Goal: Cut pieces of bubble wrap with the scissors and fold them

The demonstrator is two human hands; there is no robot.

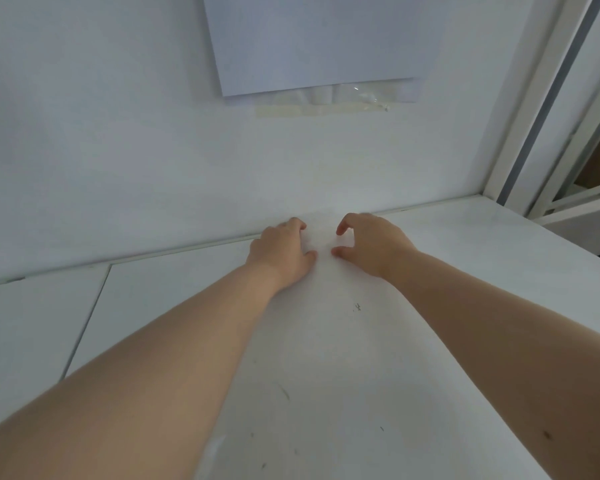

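Observation:
A pale, translucent sheet of bubble wrap (326,358) lies on the white table (153,299). It runs from the bottom of the view up to the wall, and it is hard to make out against the surface. My left hand (281,254) rests on its far end with the fingers curled over the edge. My right hand (371,244) is beside it, thumb and forefinger curved around the same far edge. The two hands are a short gap apart, close to the wall. No scissors are in view.
A white wall (118,133) stands right behind the hands, with a sheet of paper (319,43) taped to it. A white frame post (534,98) rises at the table's right rear corner. A seam (87,320) splits the tabletop at the left.

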